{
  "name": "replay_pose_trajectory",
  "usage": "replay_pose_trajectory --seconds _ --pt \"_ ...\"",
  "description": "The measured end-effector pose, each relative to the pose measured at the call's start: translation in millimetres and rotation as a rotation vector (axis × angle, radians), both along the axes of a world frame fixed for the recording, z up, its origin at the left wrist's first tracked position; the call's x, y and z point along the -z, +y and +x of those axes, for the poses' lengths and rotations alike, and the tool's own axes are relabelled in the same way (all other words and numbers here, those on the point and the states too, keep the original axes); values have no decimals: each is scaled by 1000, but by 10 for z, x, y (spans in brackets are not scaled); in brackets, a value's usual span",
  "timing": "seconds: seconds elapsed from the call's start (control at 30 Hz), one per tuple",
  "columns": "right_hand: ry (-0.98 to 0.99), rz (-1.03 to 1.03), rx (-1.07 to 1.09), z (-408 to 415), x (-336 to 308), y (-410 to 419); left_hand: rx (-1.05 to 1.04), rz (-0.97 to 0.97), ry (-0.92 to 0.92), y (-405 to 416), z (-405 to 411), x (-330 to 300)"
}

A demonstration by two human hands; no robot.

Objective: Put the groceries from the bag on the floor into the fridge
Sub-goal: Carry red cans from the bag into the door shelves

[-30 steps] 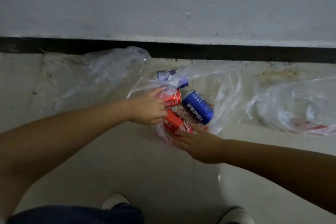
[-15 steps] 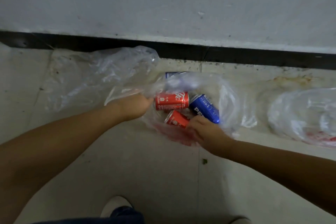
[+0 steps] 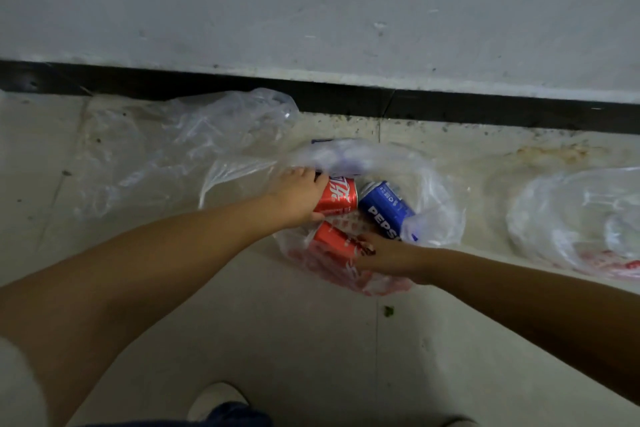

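lying in the clear bag (image 3: 440, 204): 2 red cans, left hand (image 3: 294, 199) fingers wrapping 1 (image 3: 337, 196); right hand (image 3: 388, 255) grip unclear.

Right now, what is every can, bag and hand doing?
Upper red can: lying down, left hand wrapped on it.
Lower red can: lying down, right hand touching it.
Blue Pepsi can: lying down, untouched.
Middle bag: open on the floor.
Left bag: crumpled flat.
Right bag: crumpled.

Clear bag (image 3: 440, 191) open on floor; two red cans (image 3: 337, 196), blue Pepsi can (image 3: 384, 210) lying inside.
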State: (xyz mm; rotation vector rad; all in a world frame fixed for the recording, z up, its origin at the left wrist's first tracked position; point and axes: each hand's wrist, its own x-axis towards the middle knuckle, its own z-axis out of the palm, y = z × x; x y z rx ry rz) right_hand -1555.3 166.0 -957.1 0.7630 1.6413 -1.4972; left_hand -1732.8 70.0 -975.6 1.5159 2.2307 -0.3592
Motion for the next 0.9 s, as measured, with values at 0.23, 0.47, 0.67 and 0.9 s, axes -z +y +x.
replay_pose_trajectory --seconds 0.23,0.47,0.67,0.9 --pt "-131 -101 164 109 295 -111 -219 -37 -222 98 161 48" --pt "152 346 -199 161 368 -399 -285 41 -322 -18 236 113" --pt "158 296 -171 175 328 -254 -330 39 -387 -87 209 112" --pt "219 239 418 116 82 -52 -554 159 -603 -175 182 175"
